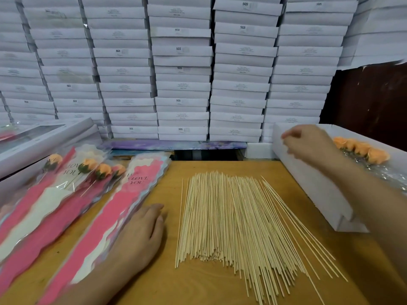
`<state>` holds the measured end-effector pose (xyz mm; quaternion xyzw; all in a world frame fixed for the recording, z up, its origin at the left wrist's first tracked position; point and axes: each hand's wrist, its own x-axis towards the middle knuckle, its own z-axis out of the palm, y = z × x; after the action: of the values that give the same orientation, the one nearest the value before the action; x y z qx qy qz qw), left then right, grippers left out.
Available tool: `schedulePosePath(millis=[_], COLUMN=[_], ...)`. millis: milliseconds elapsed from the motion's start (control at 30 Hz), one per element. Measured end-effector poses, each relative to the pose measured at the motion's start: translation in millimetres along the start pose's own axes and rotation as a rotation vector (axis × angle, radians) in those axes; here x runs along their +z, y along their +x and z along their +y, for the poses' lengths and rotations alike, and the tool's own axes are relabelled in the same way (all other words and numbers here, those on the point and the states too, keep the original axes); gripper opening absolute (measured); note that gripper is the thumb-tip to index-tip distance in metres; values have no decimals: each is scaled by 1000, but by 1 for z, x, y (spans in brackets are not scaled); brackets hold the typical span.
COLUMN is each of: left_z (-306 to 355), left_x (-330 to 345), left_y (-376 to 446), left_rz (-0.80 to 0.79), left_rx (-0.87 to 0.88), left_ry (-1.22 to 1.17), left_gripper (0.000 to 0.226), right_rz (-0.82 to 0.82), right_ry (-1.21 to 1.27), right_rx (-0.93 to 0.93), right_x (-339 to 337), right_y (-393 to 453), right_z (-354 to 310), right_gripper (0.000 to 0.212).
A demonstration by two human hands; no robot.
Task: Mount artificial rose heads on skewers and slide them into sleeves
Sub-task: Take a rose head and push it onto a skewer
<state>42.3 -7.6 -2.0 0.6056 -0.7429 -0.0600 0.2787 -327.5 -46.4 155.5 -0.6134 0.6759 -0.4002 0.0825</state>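
Observation:
A heap of thin wooden skewers [237, 219] lies fanned out on the wooden table [198, 282]. My left hand [143, 227] rests flat on the table between the skewers and a stack of pink "I love you" sleeves [123, 205]. Further left lie several sleeves that hold orange roses on skewers [88, 168]. My right hand [308, 144] hovers, blurred, over the near wall of a white box [312, 190] at the right, fingers loosely curled and holding nothing visible. Loose orange rose heads [363, 150] lie in that box behind my wrist.
Stacks of flat white boxes [182, 69] fill the whole wall behind the table. A windowed white box [44, 137] sits at the back left above the filled sleeves. A dark panel [374, 102] stands at the far right.

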Motion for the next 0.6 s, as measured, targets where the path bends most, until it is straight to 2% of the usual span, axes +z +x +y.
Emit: schedulePosePath(millis=[133, 267, 367, 467, 600], left_z=[0, 0, 0, -2, -2], left_x=[2, 3, 4, 5, 5], left_y=[1, 1, 1, 2, 3], left_rz=[3, 21, 16, 9, 11], left_rx=[9, 10, 21, 36, 34], left_ry=[3, -1, 1, -8, -27], left_gripper=[45, 45, 44, 44, 42], right_rz=[112, -71, -235, -307, -332], right_ry=[-204, -397, -528, -545, -528], right_rx=[109, 215, 191, 157, 68], right_x=[-28, -29, -20, -12, -4], right_y=[59, 86, 88, 91, 100], right_z=[39, 78, 97, 102, 98], right_gripper=[35, 49, 53, 60, 42])
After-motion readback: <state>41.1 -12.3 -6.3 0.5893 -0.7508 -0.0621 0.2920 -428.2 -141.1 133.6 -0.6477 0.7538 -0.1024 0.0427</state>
